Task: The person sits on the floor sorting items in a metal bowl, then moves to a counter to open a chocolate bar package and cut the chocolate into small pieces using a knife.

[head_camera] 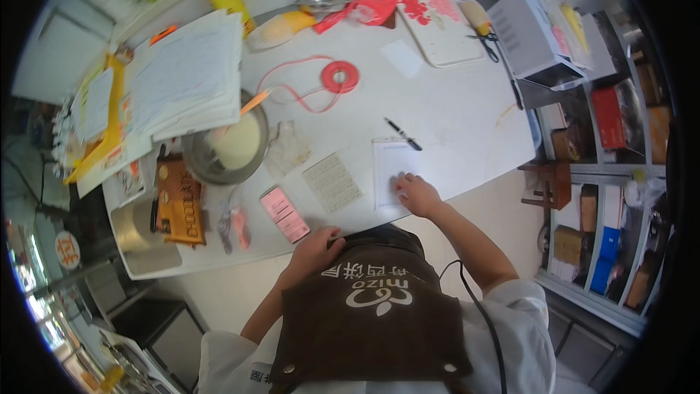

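Note:
My left hand (pixel 319 248) rests at the near edge of the white table, just beside a phone (pixel 285 214) with a lit pink screen. Nothing shows in that hand, and its thumb and fingers are apart. On a white paper pad (pixel 386 175) lie the bent fingers of my right hand (pixel 418 195); whether they pinch a sheet is hidden. Beyond the pad's top edge lies a black pen (pixel 403 134). Left of the pad is a greyish sheet (pixel 332 181) with a grid of small marks, and past it a crumpled clear plastic bag (pixel 287 148).
A metal bowl (pixel 262 145) of pale cream batter holds an orange-handled spatula (pixel 255 102); stacked papers (pixel 186 74) overhang it. A red ribbon roll (pixel 339 76) lies mid-table. At the back are a stained white cutting board (pixel 454 46) and scissors (pixel 488 46). Shelves (pixel 596 169) stand at right.

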A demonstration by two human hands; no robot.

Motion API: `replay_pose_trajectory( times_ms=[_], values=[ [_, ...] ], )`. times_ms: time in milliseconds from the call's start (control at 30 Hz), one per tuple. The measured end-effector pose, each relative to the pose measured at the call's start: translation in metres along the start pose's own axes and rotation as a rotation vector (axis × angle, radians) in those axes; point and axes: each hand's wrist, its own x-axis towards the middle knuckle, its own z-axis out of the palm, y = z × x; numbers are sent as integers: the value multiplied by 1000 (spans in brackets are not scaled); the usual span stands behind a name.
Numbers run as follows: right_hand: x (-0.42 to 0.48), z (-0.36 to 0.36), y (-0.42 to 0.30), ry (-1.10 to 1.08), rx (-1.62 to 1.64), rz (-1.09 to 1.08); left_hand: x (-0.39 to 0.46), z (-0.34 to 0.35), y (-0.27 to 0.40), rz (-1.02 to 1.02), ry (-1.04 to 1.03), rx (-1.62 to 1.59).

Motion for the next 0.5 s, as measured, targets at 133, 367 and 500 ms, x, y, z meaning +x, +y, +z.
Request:
replay_pose_trajectory(
  times_ms=[133, 367, 500],
  values=[
    [5, -49, 15, 50, 31, -60, 98, -12, 18, -22, 234, 195],
    [111, -82, 8, 68, -329, -234, 162, -30, 41, -360, 474, 604],
    [145, -85, 16, -215, -429, -504, 160, -34, 64, -530, 406, 577]
  ],
)
